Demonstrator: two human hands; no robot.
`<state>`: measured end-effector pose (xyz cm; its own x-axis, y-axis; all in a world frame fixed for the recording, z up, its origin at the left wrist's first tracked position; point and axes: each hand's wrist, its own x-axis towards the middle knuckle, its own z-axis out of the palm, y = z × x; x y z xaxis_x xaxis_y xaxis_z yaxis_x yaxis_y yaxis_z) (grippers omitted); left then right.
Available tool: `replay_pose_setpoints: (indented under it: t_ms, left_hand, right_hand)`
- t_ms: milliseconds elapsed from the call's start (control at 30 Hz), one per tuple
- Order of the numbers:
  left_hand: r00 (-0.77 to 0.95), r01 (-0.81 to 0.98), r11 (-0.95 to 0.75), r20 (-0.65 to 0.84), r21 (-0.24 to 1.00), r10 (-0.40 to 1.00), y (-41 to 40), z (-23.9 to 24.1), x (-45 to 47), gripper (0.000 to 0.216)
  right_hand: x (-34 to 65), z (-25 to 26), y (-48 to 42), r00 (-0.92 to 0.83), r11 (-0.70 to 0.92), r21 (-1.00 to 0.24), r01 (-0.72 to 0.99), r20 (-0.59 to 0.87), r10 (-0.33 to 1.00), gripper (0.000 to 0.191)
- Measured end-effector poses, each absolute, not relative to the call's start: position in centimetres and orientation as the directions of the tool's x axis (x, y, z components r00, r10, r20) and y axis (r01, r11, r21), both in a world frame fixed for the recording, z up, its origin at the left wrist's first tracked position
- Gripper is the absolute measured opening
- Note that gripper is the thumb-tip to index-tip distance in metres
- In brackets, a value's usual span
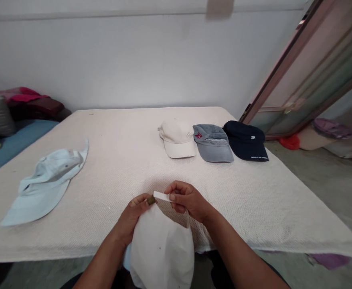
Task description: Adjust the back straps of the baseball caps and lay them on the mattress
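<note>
- The left hand (pixel 134 214) pinches the brass-coloured buckle (pixel 151 199).
- The right hand (pixel 189 199) grips the white strap (pixel 161 196), its end beside the buckle.
- Both belong to the white cap (pixel 162 251), held at the near edge of the covered table (pixel 124 148).
- Farther off, cream (pixel 178 138), blue-gray (pixel 213 142) and navy caps (pixel 245 140) sit in a row; a pale blue cap (pixel 45 188) lies left.

The left hand (pixel 135 210) and the right hand (pixel 191 200) are bare, with rounded fingers (pixel 177 185) and sturdy thumbs (pixel 178 199); the left forearm (pixel 104 255) and the right forearm (pixel 236 241) are uncovered too, smooth and broadening away from the wrists (pixel 206 214); near-black clothing (pixel 221 273) shows in patches below the near edge of the table (pixel 82 237), the clearest just beside the right forearm; its cut is too hidden to tell.
</note>
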<state>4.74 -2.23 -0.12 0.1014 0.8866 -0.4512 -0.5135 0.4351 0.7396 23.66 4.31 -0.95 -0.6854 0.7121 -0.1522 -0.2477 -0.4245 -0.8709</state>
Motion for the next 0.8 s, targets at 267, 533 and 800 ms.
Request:
replay_pose_setpoints:
  t_ms: [267,533,800]
  left_hand:
    - [0.142,-0.533,0.463,-0.464,0.708,0.874,-2.0,0.0,5.2,0.018]
    - [0.126,-0.555,0.448,-0.462,0.7,0.878,-2.1,0.3,5.6,0.02]
    - [0.13,-0.62,0.417,-0.436,0.665,0.89,-2.1,1.5,6.1,0.017]
  right_hand:
    - [23.6,-0.9,4.2,-0.7,-0.35,-0.917,-0.192,-0.121,0.704,0.015]
    - [24.0,-0.8,4.1,-0.769,-0.339,-0.939,-0.048,-0.182,0.613,0.016]
    - [24.1,-0.7,4.2,-0.7,-0.332,-0.941,-0.062,-0.196,0.687,0.026]
